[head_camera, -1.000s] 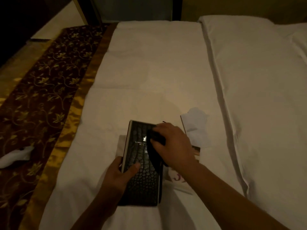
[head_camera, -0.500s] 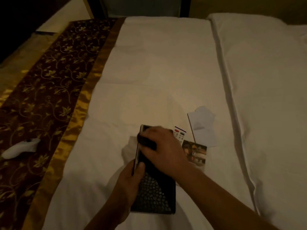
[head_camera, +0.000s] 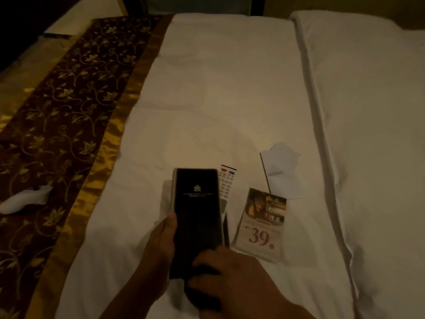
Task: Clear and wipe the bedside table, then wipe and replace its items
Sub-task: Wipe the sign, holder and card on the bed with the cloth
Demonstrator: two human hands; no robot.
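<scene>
The white bed [head_camera: 230, 93] fills the room's middle, its patterned runner [head_camera: 57, 107] along the left. Near its near edge lies the black folder [head_camera: 196, 217], steadied on its left edge by the left hand [head_camera: 161, 245] — thumb clamped on the cover. The right hand [head_camera: 232, 275] presses a dark cloth [head_camera: 200, 293] onto the folder's near end. Just right sit a remote [head_camera: 226, 183] and a price card [head_camera: 262, 224]. A hard swipe could knock them — or smear the sheet.

L hand [head_camera: 161, 240] grips black folder's [head_camera: 196, 210] left edge, thumb on top; R hand [head_camera: 232, 275] presses dark cloth [head_camera: 200, 286] on its near end.
</scene>
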